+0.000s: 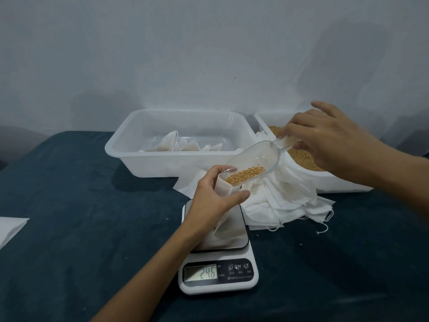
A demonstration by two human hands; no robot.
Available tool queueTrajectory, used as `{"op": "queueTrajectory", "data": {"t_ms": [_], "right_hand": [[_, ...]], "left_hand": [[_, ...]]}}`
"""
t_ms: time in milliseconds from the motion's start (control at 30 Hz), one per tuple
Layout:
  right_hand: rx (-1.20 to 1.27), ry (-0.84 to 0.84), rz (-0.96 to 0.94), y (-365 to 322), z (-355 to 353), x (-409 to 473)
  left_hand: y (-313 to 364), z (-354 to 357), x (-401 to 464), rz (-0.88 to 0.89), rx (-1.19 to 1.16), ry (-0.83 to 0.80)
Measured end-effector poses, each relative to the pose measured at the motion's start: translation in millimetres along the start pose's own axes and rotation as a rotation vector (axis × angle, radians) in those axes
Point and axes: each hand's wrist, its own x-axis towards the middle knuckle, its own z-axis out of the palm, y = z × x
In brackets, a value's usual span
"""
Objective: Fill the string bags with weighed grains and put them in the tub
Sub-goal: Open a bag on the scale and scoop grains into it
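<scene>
My left hand [212,201] grips the open mouth of a white string bag [223,228] that rests on the steel plate of a kitchen scale [220,275]. The scale's display reads 29.6. My right hand [325,140] holds the handle of a clear plastic scoop [253,159], tilted down with its lip at the bag's mouth. Golden grains [246,175] lie at the scoop's front. A white tub [176,156] behind the scale holds several filled bags [167,145].
A second white tub [325,180] at the right holds loose grain [304,156]. A heap of empty white bags [290,201] with loose strings lies between tubs and scale. White sheets [9,228] sit at the left edge of the dark blue tablecloth. A pale wall stands behind.
</scene>
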Motion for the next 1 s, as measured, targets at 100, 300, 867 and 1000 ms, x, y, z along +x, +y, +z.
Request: {"op": "queueTrajectory", "data": {"t_ms": [100, 300, 867, 1000], "right_hand": [[0.001, -0.001, 0.002, 0, 0, 0], [-0.005, 0.004, -0.006, 1, 1, 0], [-0.007, 0.019, -0.003, 3, 4, 2], [0.098, -0.019, 0.049, 3, 10, -1]], "left_hand": [[0, -1, 0, -0.009, 0.001, -0.003], [1, 0, 0, -0.016, -0.01, -0.004], [2, 0, -1, -0.004, -0.031, 0.01], [3, 0, 0, -0.003, -0.043, 0.009]]}}
